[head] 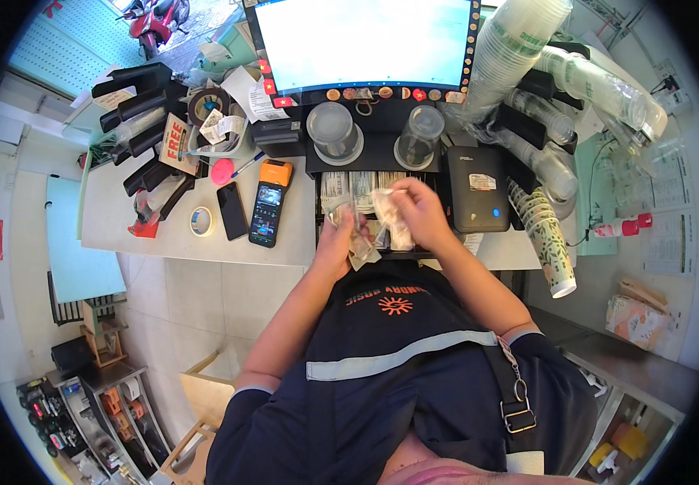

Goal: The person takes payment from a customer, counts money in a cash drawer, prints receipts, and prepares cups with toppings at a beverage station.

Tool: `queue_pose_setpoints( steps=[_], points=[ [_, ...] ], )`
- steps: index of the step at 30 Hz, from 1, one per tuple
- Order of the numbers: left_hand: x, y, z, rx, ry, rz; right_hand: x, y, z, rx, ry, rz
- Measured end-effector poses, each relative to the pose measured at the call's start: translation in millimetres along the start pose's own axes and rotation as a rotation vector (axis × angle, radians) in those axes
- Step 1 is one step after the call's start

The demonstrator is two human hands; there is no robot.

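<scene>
My left hand (342, 237) grips a few folded banknotes (361, 250) above the near part of an open cash drawer (318, 209). To its right, my right hand (420, 209) pinches crumpled pale banknotes (389, 209), blurred as if in motion. Beneath both hands the drawer holds rows of sorted notes (334, 183) in compartments; its middle is partly covered by my hands. Just behind the drawer, two clear plastic containers with lids, a left one (330, 130) and a right one (420, 136), stand on the black drawer housing (373, 159).
A lit monitor (361, 42) rises at the back. Left on the counter lie a handheld payment terminal (268, 206), a smartphone (231, 209) and a tape roll (201, 221). Rightward are a black box-shaped device (476, 188), patterned paper cups (543, 236) jutting past the counter edge, and stacked plastic cups (507, 48).
</scene>
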State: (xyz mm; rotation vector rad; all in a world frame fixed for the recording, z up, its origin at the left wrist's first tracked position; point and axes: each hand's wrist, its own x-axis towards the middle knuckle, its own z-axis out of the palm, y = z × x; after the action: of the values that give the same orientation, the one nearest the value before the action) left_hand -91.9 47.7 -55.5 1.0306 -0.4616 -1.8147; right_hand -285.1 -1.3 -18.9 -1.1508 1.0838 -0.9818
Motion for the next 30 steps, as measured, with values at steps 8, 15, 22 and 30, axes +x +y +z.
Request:
queue_pose_setpoints(
  steps=[8, 15, 22, 30],
  points=[
    [-9, 29, 60, -0.427, -0.201, -0.142, 1, -18, 29, -0.650, 0.314, -0.100],
    [21, 127, 157, 0.069, -0.161, 0.441, 31, -129, 15, 0.111, 0.022, -0.228],
    [50, 299, 294, 0.144, -0.135, 0.913, 179, -357, -20, -0.183, 0.381, -0.498],
    [29, 220, 288, 0.455, -0.339, 0.918, 341, -384, -67, -0.178, 0.584, -0.057]
  ],
)
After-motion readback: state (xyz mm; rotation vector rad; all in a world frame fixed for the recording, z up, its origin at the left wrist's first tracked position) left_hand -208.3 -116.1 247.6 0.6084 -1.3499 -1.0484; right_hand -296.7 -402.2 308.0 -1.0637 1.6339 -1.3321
